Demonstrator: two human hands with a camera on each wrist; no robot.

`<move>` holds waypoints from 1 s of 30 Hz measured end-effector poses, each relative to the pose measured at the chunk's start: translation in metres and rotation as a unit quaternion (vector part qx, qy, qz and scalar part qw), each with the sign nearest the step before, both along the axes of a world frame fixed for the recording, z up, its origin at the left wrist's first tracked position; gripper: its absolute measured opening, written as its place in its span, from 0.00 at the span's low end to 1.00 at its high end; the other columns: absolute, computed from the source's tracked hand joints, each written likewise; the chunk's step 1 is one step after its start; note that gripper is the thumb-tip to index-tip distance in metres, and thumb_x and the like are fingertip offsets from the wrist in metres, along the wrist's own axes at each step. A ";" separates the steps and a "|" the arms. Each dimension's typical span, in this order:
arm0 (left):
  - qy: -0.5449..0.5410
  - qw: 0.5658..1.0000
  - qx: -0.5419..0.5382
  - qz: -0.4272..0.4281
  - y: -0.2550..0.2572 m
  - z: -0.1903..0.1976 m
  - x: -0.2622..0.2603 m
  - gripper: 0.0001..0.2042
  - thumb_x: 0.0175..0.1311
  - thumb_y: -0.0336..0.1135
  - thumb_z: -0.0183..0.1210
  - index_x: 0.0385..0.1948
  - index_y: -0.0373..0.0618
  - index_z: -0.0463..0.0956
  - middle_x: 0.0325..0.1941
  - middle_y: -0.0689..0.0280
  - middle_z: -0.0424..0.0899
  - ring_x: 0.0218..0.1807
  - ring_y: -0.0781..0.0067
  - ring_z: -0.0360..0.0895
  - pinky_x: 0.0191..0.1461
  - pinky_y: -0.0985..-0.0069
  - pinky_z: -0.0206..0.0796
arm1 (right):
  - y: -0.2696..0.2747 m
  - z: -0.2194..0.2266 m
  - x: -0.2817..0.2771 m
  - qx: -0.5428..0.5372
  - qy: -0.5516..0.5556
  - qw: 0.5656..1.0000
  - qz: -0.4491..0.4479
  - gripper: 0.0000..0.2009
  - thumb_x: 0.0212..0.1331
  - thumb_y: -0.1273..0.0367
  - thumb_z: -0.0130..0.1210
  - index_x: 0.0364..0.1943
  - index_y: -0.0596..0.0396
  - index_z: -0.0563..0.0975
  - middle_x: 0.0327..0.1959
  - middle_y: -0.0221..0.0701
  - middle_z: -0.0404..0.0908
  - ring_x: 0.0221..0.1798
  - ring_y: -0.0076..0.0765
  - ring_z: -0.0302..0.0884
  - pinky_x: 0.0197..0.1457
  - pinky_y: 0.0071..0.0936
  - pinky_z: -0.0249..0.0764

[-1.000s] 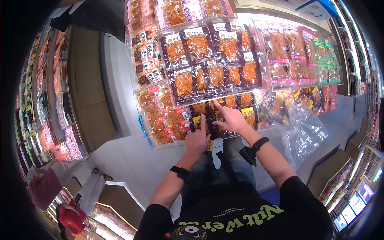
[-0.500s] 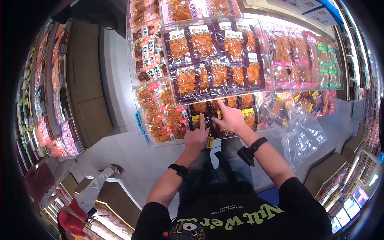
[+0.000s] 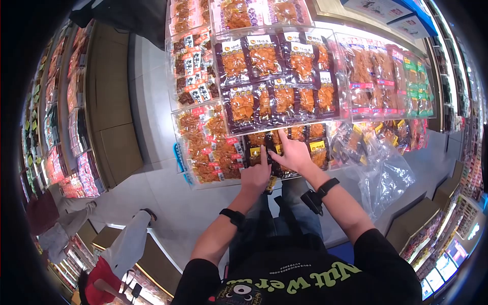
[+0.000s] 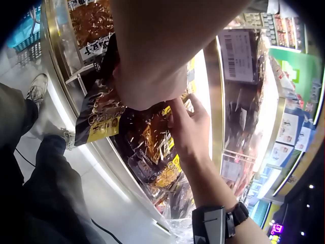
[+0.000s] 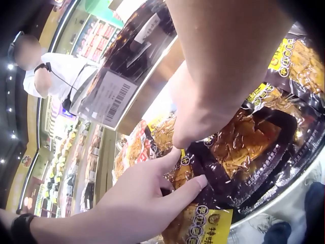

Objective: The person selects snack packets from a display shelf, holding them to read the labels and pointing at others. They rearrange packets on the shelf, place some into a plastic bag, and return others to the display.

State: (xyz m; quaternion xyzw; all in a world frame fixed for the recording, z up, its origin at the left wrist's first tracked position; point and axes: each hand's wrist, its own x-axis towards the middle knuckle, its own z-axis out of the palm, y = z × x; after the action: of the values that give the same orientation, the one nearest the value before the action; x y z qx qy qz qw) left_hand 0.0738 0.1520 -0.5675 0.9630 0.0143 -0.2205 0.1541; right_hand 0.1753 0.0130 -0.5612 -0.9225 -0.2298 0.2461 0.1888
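The display (image 3: 315, 24) of clear bins rose in tiers in front of the person, packed with snack packs. The upper tier held dark purple packs (image 3: 277, 76) with orange contents, and red packs (image 3: 368, 76) stood to their right. Lower left sat a bin of orange packs (image 3: 208, 145). A loose clear bag (image 3: 386, 175) hung off the right end of the lowest tier.

The lowest middle bin (image 3: 277, 147) held dark packs with yellow labels (image 5: 244, 147), and both hands worked there. One of those packs (image 4: 101, 119) stuck out over the bin's front edge, just under the left hand.

The left hand (image 3: 255, 173) lay on the packs with its forefinger stretched straight forward and pressing on them, the other fingers bent under; it gripped nothing that the views showed. The right hand (image 3: 292, 152) rested just beside it, touching it at the thumb side, fingers straight and spread flat on the packs, forefinger pointing up the tier. In the right wrist view the left fingertips (image 5: 199, 181) touched a dark pack's edge. Each wrist wore a black band (image 3: 233, 217).
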 end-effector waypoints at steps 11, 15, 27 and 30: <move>-0.024 0.986 -0.151 0.060 0.030 -0.001 -0.018 0.38 0.60 0.43 0.54 0.69 0.46 0.43 0.16 0.60 0.78 0.15 0.57 0.74 0.19 0.63 0.66 | -0.014 0.020 -0.013 0.113 0.112 0.979 -0.130 0.35 0.55 0.62 0.58 0.65 0.60 0.57 0.26 0.37 0.77 0.29 0.46 0.76 0.32 0.37 0.70; 0.010 0.991 -0.125 0.052 0.036 0.013 -0.006 0.39 0.59 0.44 0.55 0.70 0.48 0.42 0.17 0.59 0.79 0.16 0.58 0.75 0.20 0.63 0.67 | -0.030 0.014 -0.026 0.099 -0.102 0.984 0.112 0.35 0.55 0.57 0.56 0.66 0.54 0.57 0.57 0.41 0.66 0.61 0.46 0.62 0.61 0.42 0.59; 0.084 0.993 -0.086 -0.008 0.032 0.007 0.002 0.44 0.57 0.47 0.57 0.70 0.44 0.37 0.18 0.56 0.79 0.20 0.55 0.78 0.24 0.63 0.69 | -0.036 -0.005 -0.038 0.003 -0.108 0.982 0.158 0.37 0.56 0.48 0.51 0.66 0.53 0.56 0.70 0.40 0.53 0.72 0.44 0.48 0.72 0.44 0.45; 0.072 0.994 -0.084 -0.011 0.031 0.005 0.001 0.44 0.57 0.47 0.57 0.69 0.43 0.38 0.16 0.57 0.78 0.18 0.56 0.77 0.23 0.63 0.68 | -0.038 -0.008 -0.034 0.013 -0.109 0.981 0.162 0.38 0.57 0.48 0.50 0.66 0.55 0.56 0.70 0.40 0.53 0.72 0.43 0.48 0.73 0.44 0.44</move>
State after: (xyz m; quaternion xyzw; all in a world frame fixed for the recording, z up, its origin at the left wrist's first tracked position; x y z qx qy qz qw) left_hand 0.0746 0.1835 -0.5623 0.9285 -0.0041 -0.2911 0.2305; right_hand 0.1417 -0.0253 -0.5692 -0.8920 -0.3982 0.1683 0.1321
